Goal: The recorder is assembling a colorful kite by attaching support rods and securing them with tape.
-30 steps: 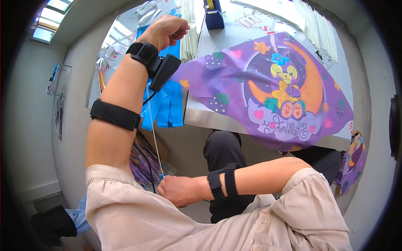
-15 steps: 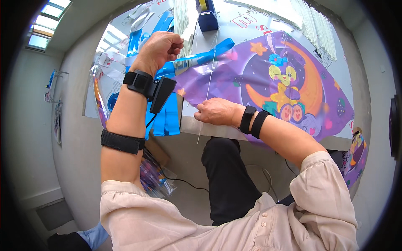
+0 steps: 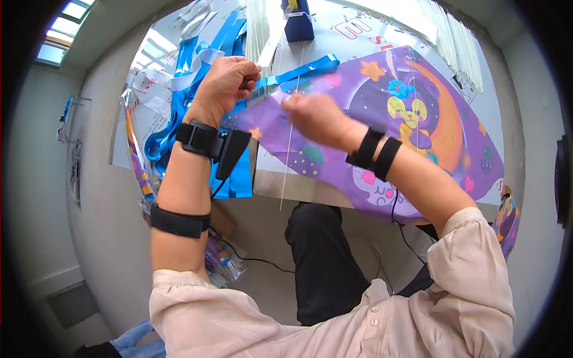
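"Over the left end of the purple sheet [image 3: 373, 101], what are the 2 hands doing?"

"The left hand [image 3: 230, 83] is at the sheet's upper-left side, fingers curled in; I can't tell whether they clamp anything. The right hand [image 3: 316, 119] is above the sheet, fingers bent but blurred; I can't tell if they're gripping."

"And the thread [image 3: 284, 179]?"

"It drops past the sheet's lower-left edge. Where it passes the right hand is hard to make out."

"Where's the sheet, and what's hidden?"

"On the tabletop [image 3: 352, 48], its lower part over the front edge. The right forearm [image 3: 427, 179] covers some of it. The tape dispenser [image 3: 298, 27], beyond the sheet, is cut off at the top."

"Any writing?"

"Red lettering [image 3: 352, 28] beyond the sheet's upper edge, and printed letters [image 3: 379, 191] low on the sheet, partly covered."

"What's changed?"

"The right hand was at the sheet's lower-left edge 0.5 s ago; now it's higher, nearer the left hand. At 1.0 s ago it was below the sheet."
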{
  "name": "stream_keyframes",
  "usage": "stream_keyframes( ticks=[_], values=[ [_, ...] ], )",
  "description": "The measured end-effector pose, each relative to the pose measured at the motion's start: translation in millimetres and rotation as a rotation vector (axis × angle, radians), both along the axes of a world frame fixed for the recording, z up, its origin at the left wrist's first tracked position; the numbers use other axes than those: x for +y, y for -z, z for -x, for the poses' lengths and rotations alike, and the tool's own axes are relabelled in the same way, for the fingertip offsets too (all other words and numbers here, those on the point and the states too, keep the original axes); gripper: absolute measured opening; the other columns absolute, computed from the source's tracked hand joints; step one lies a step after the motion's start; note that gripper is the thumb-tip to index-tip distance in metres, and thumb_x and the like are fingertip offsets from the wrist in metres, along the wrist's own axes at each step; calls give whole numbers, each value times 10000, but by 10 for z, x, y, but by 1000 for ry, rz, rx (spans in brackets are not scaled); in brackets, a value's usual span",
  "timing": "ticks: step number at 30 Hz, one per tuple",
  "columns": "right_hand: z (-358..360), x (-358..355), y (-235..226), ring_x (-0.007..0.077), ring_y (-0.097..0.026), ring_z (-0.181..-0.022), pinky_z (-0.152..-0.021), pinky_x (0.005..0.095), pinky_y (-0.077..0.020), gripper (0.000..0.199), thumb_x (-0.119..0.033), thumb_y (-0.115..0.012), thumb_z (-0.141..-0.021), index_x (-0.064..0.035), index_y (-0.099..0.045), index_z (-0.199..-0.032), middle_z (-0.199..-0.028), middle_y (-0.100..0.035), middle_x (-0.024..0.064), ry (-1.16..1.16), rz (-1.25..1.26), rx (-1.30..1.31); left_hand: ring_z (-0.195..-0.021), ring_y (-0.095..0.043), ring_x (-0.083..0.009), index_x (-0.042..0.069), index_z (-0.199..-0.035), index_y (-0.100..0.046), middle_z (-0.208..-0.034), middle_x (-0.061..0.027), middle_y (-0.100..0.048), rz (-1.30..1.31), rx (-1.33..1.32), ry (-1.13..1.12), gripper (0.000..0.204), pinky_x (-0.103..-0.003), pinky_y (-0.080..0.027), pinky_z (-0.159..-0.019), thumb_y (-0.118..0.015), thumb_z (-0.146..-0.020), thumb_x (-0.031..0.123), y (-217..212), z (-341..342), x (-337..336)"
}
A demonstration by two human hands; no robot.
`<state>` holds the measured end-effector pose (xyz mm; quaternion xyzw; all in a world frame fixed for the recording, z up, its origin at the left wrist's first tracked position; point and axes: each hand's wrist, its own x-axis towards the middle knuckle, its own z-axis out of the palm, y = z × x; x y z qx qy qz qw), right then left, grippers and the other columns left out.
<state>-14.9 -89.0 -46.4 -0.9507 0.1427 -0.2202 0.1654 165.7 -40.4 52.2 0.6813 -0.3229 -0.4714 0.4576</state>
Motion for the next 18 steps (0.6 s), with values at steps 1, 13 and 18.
stream_keyframes(
  ticks=[1, 13, 18],
  values=[
    [-76, -299, -36, 350, -617, -763, -639, 432, -501, 120, -51, -530, -720, -14, -534, -835, -798, -612, 189, 167, -121, -78, -580, -506, -108, 13, -772, -579, -696, -44, -564, 10, 29, 7, 88, -223, -412, -486, -591, -811, 90, 24, -4, 10],
    [-935, -2068, 112, 283, -622, -899, -820, 338, -489, 284, -183, -713, -651, -117, -677, -925, -930, -658, 127, 537, 4, -136, -624, -531, -102, 13, -843, -591, -734, -40, -568, 195, 132, 54, 100, -208, -426, -512, -635, -823, 101, 284, -8, 84],
    [-884, -2028, 118, 276, -629, -855, -776, 338, -497, 258, -171, -727, -651, -119, -673, -898, -894, -660, 114, 552, 23, -190, -592, -513, -99, -11, -823, -584, -695, -39, -557, 192, 187, 8, 94, -222, -390, -500, -638, -814, 66, 377, 87, 128]
  ],
)
